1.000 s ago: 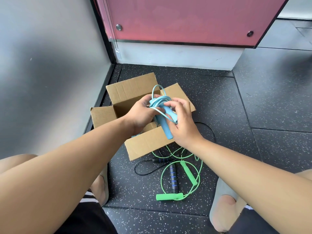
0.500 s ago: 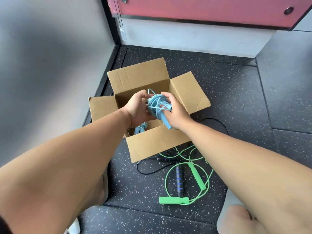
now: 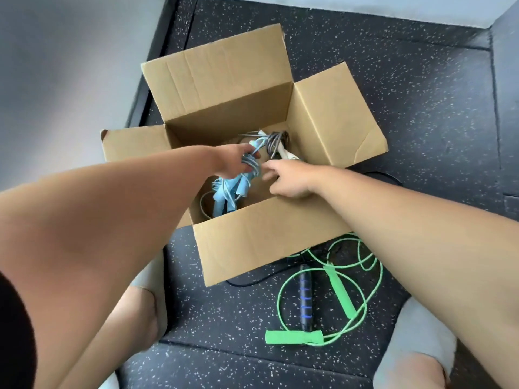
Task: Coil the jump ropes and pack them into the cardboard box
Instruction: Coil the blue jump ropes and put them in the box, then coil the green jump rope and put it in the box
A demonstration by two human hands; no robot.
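Left hand [image 3: 233, 161] grips the coiled blue jump rope [image 3: 229, 189] inside the cardboard box [image 3: 252, 242], toward its near left corner; right hand [image 3: 289, 179] beside it, fingers loose, holding nothing. Risk: on release the coil may spring open and tangle the grey rope [image 3: 276, 141].

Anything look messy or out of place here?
Yes: the green jump rope and black jump rope lie tangled, uncoiled, on the floor beside the cardboard box; the left hand holds the blue jump rope inside.
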